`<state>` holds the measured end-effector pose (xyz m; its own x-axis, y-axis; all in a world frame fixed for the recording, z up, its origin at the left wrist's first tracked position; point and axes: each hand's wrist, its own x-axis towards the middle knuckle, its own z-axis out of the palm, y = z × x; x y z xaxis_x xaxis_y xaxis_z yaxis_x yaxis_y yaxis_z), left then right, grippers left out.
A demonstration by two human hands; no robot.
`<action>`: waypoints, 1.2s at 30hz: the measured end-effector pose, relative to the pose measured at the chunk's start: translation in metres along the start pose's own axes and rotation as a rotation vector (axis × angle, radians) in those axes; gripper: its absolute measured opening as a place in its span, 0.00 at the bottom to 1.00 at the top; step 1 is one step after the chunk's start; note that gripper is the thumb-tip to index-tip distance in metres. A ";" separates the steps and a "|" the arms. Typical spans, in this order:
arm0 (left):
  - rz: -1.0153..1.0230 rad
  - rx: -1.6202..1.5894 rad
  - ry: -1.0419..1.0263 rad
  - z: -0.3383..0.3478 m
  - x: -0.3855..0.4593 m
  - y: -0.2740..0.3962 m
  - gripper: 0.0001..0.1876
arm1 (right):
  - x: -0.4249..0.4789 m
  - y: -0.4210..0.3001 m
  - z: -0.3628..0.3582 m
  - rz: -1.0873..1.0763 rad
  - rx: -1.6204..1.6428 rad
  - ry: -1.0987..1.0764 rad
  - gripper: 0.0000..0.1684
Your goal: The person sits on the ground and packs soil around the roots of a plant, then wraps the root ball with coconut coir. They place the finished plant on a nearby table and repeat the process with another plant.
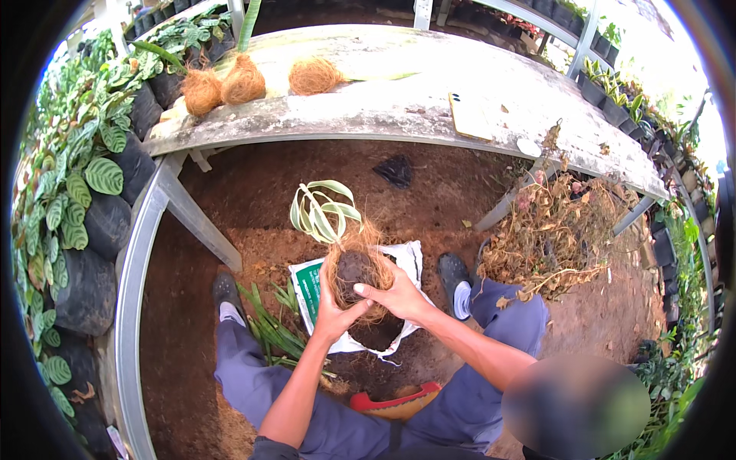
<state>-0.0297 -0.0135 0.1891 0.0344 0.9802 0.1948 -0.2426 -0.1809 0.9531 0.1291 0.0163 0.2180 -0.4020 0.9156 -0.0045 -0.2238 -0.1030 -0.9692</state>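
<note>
Between my left hand (335,313) and my right hand (402,293) is a ball of dark soil (355,269) partly wrapped in brown coconut fibre (372,237). Both hands cup it from the sides, and my right thumb presses on its near face. From its far side leans a plant (325,213) with cream-and-green striped leaves. Under the hands lies an opened white sack (411,256) with a green printed panel and dark soil (376,333) showing at its mouth. Cut long green leaves (282,333) lie on the ground left of the sack.
Beyond me stands a weathered table (368,112) bearing several fibre-wrapped balls (244,80) and a phone (468,117). A dried plant heap (552,230) sits at right. Potted leafy plants (75,201) line the left. A red-and-tan object (397,401) lies between my legs; black plastic (395,171) lies under the table.
</note>
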 end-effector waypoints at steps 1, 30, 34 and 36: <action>-0.015 -0.061 0.017 0.000 -0.001 0.002 0.55 | 0.000 -0.002 0.001 0.009 -0.013 0.000 0.44; -0.121 0.002 0.152 -0.011 -0.008 0.022 0.48 | -0.010 -0.053 0.008 0.282 0.075 -0.115 0.52; -0.097 -0.038 0.166 -0.009 -0.009 0.032 0.49 | -0.009 -0.057 0.009 0.343 0.226 -0.046 0.45; -0.085 -0.047 0.143 -0.012 -0.009 0.040 0.48 | -0.015 -0.072 0.016 0.366 0.272 -0.034 0.46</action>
<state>-0.0510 -0.0287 0.2225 -0.0803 0.9939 0.0756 -0.2896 -0.0958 0.9523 0.1368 0.0038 0.2918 -0.5262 0.7872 -0.3217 -0.2851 -0.5197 -0.8054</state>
